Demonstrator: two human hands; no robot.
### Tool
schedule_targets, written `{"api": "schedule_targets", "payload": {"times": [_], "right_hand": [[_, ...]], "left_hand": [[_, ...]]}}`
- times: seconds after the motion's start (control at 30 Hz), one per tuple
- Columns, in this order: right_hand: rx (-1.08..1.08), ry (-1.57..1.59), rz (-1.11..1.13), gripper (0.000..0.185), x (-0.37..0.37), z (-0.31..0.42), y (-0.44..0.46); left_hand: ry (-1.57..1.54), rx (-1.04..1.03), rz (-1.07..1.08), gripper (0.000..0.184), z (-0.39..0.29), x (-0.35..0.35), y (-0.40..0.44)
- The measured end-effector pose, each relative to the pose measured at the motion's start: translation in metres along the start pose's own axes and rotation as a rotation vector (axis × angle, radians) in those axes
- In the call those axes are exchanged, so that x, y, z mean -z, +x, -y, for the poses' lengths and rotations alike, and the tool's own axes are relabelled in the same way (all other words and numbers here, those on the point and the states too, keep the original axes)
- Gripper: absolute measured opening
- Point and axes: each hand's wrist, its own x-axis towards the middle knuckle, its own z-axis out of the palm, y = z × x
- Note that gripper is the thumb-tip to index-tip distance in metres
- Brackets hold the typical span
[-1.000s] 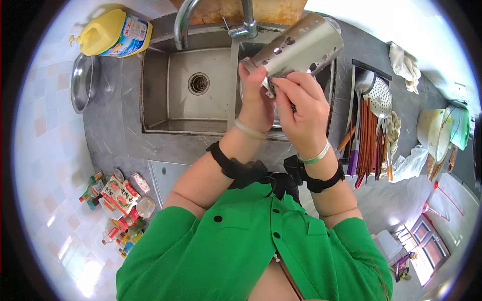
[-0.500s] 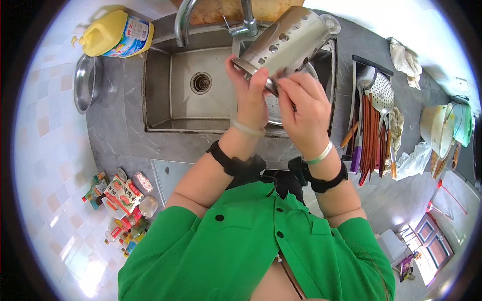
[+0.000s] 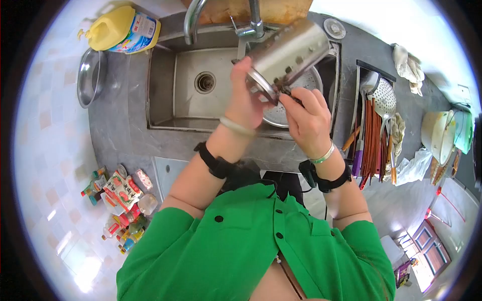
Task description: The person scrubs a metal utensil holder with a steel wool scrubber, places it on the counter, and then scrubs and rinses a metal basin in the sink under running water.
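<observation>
So the can [image 3: 296, 50] was a silver metal cylinder, pretty shiny, with a bright highlight down its side and spaced-out cutouts punched through the wall. Those looked a bit blurry, so I couldn't tell their exact shape. It was tilted over the right basin [image 3: 331, 67] of the sink, rim end toward the near left and the other end pointing far right. The rim looked like a smooth, polished band, darker inside.

The left hand [image 3: 246, 100] had its grip closed on that rim, with the thumb and fingers around the edge. The right hand [image 3: 311, 120] had its grip pinched almost shut on a dark, tangled-looking scrap [image 3: 285, 90] right up at the rim. Too small to say what that was, tbh.

Under the can sat a round metal strainer [image 3: 314, 80] with small holes, partly hidden. The tap [image 3: 256, 25] stood just beyond on the far side, and a small clear disc [image 3: 334, 28] lay on the counter [image 3: 120, 100] near the can's far end. Off to the right were a bunch of brown chopsticks [image 3: 370, 138] and a skimmer [image 3: 385, 98].
</observation>
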Motion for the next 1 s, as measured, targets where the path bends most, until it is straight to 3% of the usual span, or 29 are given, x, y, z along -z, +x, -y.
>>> {"api": "schedule_targets", "payload": {"times": [0.07,0.17,0.23,0.3,0.37,0.47,0.57,0.6,0.7,0.73,0.8,0.9,1.0], "right_hand": [[-0.050,0.038,0.058,0.023,-0.004,-0.007,-0.017],[-0.494,0.263,-0.031,0.017,-0.012,-0.015,-0.017],[-0.636,0.306,-0.017,0.016,-0.046,-0.072,-0.041],[-0.922,0.219,0.251,0.026,-0.092,-0.141,-0.083],[-1.010,0.067,0.518,0.033,-0.124,-0.180,-0.104],[-0.912,-0.292,0.983,0.036,-0.173,-0.213,-0.139],[-0.886,-0.425,1.154,0.041,-0.175,-0.182,-0.145],[-0.720,-0.467,1.274,0.043,-0.189,-0.191,-0.157],[-0.682,-0.107,1.299,0.041,-0.209,-0.216,-0.165],[-0.981,0.199,0.910,0.038,-0.198,-0.206,-0.159],[-1.078,0.688,0.177,0.033,-0.154,-0.157,-0.127],[-0.539,0.450,-0.211,0.023,-0.054,-0.063,-0.044],[-0.187,0.208,-0.175,0.023,-0.015,-0.024,-0.011]], "left_hand": [[-0.100,0.020,0.079,0.068,-0.012,-0.001,0.001],[-0.137,0.090,0.090,0.079,-0.018,0.001,0.003],[-0.197,0.121,0.068,0.084,-0.018,0.006,0.005],[-0.273,0.155,0.077,0.087,-0.017,0.012,0.006],[-0.305,0.164,0.071,0.086,-0.016,0.014,0.006],[-0.315,0.150,0.124,0.082,-0.015,0.015,0.005],[-0.329,0.105,0.169,0.075,-0.014,0.011,0.004],[-0.339,0.083,0.174,0.073,-0.014,0.011,0.004],[-0.297,0.000,0.146,0.071,-0.009,0.012,0.006],[-0.240,-0.015,0.133,0.070,-0.009,0.014,0.007],[-0.138,-0.055,0.114,0.067,-0.006,0.017,0.014],[0.002,-0.073,-0.047,0.064,0.008,0.023,0.024],[0.102,-0.028,-0.194,0.054,0.017,0.011,0.023]]}}
